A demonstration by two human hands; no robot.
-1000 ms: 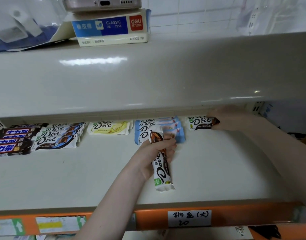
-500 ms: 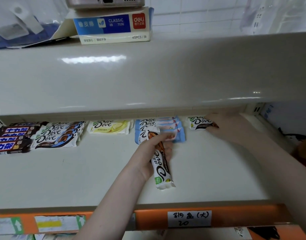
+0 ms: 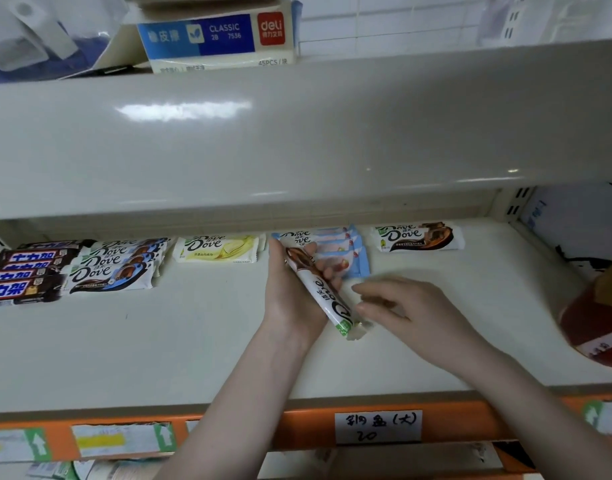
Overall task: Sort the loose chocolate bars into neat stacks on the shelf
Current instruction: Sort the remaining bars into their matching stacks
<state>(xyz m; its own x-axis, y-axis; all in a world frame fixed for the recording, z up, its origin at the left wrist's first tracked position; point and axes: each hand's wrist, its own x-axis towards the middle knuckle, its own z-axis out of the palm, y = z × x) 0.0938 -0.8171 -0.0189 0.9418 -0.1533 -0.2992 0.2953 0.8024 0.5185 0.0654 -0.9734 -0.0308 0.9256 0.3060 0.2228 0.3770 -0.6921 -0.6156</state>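
Observation:
My left hand (image 3: 292,296) grips a white and brown Dove bar (image 3: 327,299), held lengthwise over the cream shelf (image 3: 193,341). My right hand (image 3: 405,306) is beside the bar's near end with fingers apart, holding nothing. Along the back of the shelf lie a lone brown Dove bar (image 3: 418,237) at the right, a stack of light blue Dove bars (image 3: 346,244), a yellow Dove stack (image 3: 217,249), a blue and brown Dove stack (image 3: 120,263) and dark Snickers bars (image 3: 23,275) at the far left.
The upper shelf (image 3: 297,133) overhangs the back row and carries a blue and white Deli box (image 3: 217,36). An orange price rail (image 3: 297,427) with a handwritten label runs along the front edge. A red object (image 3: 595,317) sits at the right.
My right hand let go of the brown Dove bar at the back right and came down toward the bar in my left hand. The left hand tilted its bar slightly.

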